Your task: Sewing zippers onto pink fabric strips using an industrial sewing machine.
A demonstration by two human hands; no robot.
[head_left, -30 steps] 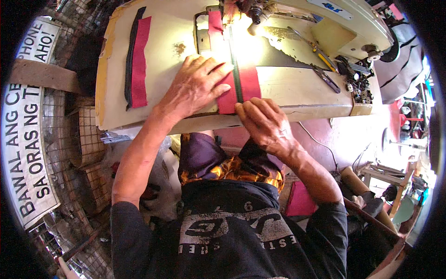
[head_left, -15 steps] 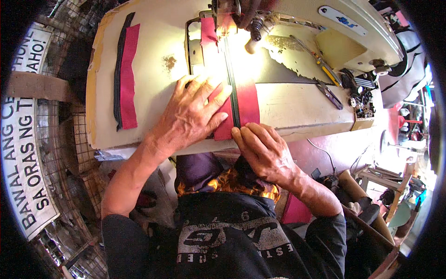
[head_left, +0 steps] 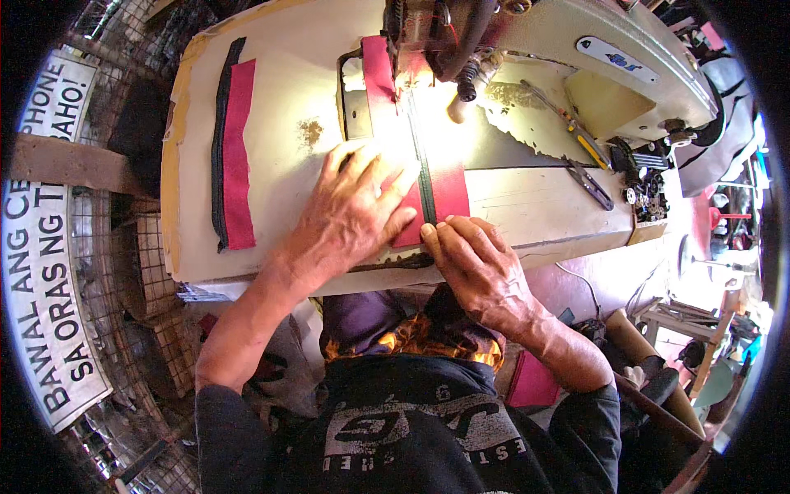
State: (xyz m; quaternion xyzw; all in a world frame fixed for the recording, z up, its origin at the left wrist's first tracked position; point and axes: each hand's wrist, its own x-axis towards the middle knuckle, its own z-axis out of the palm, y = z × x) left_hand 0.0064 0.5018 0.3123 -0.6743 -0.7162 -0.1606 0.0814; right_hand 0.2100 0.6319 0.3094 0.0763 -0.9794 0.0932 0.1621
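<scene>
A black zipper [head_left: 426,193] lies along red fabric [head_left: 450,191], which runs away from me under the head of a sewing machine [head_left: 535,37]. My left hand [head_left: 350,202] rests flat on the fabric's left side, fingers spread and pointing toward the needle area. Glare washes out its fingertips. At the near end of the zipper, my right hand [head_left: 477,263] pinches the zipper and fabric edge between thumb and curled fingers. The stitching point is hidden by the machine head and bright light.
Another black zipper [head_left: 219,148] and a red fabric strip [head_left: 239,156] lie at the table's left. A lit bulb [head_left: 458,109] hangs beside the needle. To the right are a yellow-handled tool [head_left: 588,146], thread snips [head_left: 591,186] and a box of bobbins [head_left: 646,198].
The red fabric and zipper have slid a little away from me, toward and under the machine head. Both hands have moved along with them. The view has shifted slightly.
</scene>
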